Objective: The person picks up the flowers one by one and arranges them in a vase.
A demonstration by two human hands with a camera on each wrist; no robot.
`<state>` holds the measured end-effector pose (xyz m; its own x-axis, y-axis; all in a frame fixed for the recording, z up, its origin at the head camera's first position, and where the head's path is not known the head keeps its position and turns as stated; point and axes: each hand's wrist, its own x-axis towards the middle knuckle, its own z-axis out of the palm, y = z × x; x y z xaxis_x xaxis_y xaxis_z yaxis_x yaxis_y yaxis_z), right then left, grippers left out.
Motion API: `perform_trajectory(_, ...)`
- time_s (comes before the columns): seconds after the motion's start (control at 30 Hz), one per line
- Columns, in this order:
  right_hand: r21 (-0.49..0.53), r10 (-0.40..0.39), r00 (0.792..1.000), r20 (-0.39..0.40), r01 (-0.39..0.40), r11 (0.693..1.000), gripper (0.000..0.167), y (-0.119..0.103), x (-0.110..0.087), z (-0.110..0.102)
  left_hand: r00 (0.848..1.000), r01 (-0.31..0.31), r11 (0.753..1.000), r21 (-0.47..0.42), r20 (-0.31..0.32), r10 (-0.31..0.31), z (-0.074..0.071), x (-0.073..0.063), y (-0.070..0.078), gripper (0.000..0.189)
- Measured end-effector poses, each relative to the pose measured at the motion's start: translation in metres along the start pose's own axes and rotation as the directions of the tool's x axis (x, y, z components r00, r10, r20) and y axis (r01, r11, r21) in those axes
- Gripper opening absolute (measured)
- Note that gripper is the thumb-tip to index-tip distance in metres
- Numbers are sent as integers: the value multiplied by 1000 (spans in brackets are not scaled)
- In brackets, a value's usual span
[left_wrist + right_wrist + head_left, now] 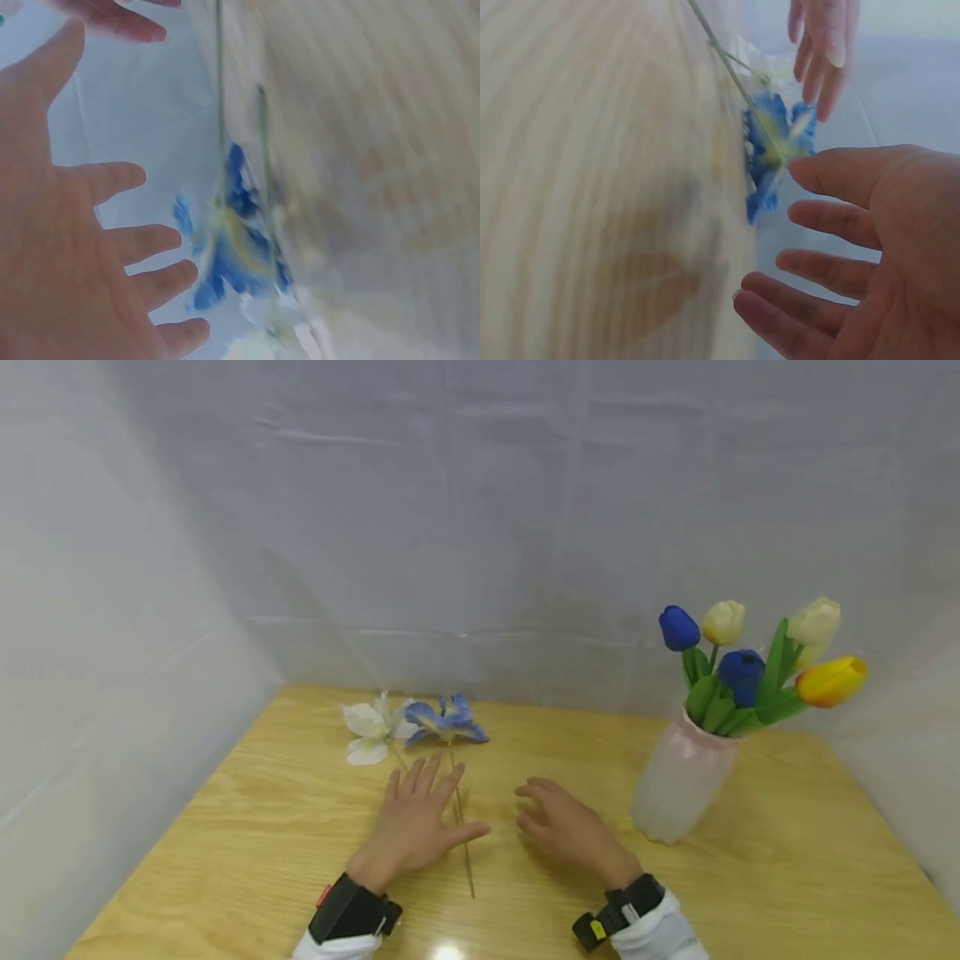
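Observation:
My left hand (415, 822) is spread with straight fingers above the stems of two artificial flowers and holds nothing. The blue flower (446, 720) lies on the table with its thin stem (467, 852) pointing toward me, passing by the left thumb. Beside it on the left is a white flower (367, 727), its stem partly hidden by my fingers. To the right of the stems hovers my right hand (573, 831), fingers loosely bent and apart, with nothing in them. In the right wrist view, the fingers (832, 225) of that hand are separated over the wooden table.
A pale pink and white vase (682, 777) stands to the right of my right hand. It holds blue, white and yellow tulips (831, 682) with green leaves that lean outward. The wooden table (247, 827) meets a whitish sheet (480, 527) at its back and sides.

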<state>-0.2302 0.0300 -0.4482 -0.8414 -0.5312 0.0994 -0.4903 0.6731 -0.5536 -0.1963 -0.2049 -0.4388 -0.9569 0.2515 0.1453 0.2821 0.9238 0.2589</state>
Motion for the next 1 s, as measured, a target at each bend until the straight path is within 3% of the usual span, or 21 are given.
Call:
perform_trajectory(0.17,6,-12,1000,29,12,1000,36,-9,9,10,999,50,999,1,2,-50,-1,-11,-17,88)
perform_trajectory(0.5,54,-18,1000,1,18,998,33,-21,25,28,997,73,997,6,-31,-73,-10,-21,-35,88)
perform_trajectory(0.77,112,19,999,-41,-14,994,33,-34,45,42,996,76,997,12,-39,-76,-15,-18,-38,90)
perform_trajectory(1.0,88,68,995,-73,-61,994,35,-45,54,49,995,99,995,-21,-16,-100,-16,-22,-39,88)
